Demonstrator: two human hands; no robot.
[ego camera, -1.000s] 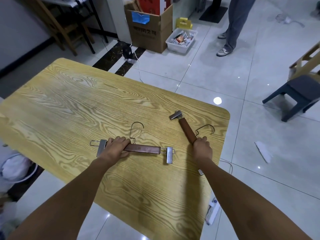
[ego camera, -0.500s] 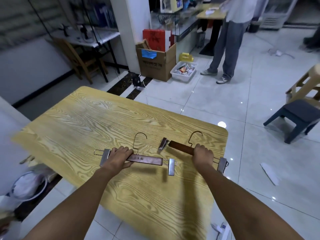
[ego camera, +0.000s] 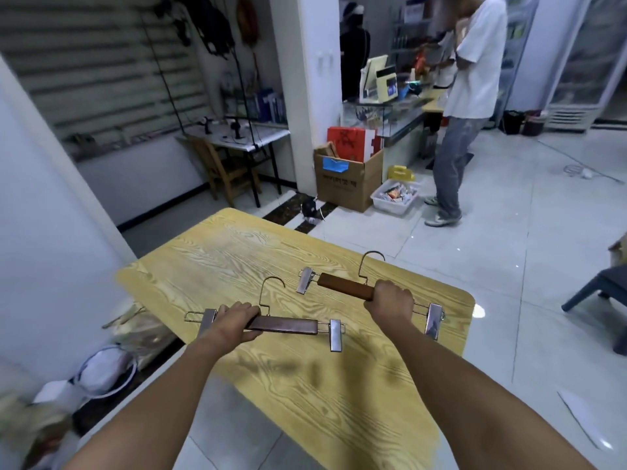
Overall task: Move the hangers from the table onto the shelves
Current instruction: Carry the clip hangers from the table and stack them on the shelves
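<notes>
Two wooden clip hangers with metal hooks and clips are over the yellow wood-grain table [ego camera: 237, 259]. My left hand [ego camera: 234, 318] grips the left end of the darker hanger [ego camera: 288, 325], which is level just above the tabletop. My right hand [ego camera: 390, 300] grips the right part of the reddish-brown hanger [ego camera: 344, 286], which is lifted and slants up to the left, its hook pointing away from me. No shelves are in view.
A person in a white shirt [ego camera: 471, 96] stands at a counter beyond the table. A cardboard box [ego camera: 346, 181] and a white bin [ego camera: 395, 198] sit on the floor ahead. A dark stool [ego camera: 600, 290] is at right, a white basket [ego camera: 105, 371] at left.
My right hand swung its hanger from pointing away from me to lying crosswise and lifted it. My left hand kept its hold and raised its hanger. My view tilted up toward the room.
</notes>
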